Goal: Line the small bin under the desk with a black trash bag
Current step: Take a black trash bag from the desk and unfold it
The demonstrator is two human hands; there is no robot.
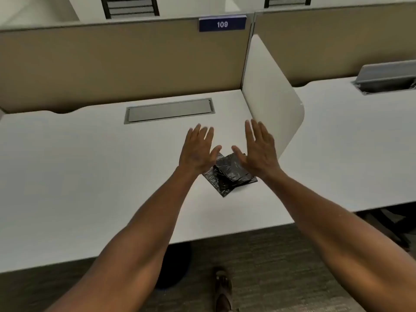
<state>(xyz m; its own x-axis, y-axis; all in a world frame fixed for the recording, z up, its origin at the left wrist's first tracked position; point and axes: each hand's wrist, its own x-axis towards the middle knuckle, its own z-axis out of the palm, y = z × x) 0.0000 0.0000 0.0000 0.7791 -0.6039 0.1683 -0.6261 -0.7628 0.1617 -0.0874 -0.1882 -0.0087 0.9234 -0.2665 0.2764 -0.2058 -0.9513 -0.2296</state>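
Black, crinkled plastic marks the folded trash bag (229, 174), a glossy squarish packet lying flat on the smooth white desk top (90, 176). Both hands hover over it with fingers spread wide and holding nothing: the left hand (198, 150) at its ten o'clock, the right hand (258, 152) at its one o'clock. A grey rectangular metal cable hatch (170, 110) sits at twelve o'clock. At six, partly under the desk edge, stands the dark round bin (177, 264) on speckled carpet (281, 255).
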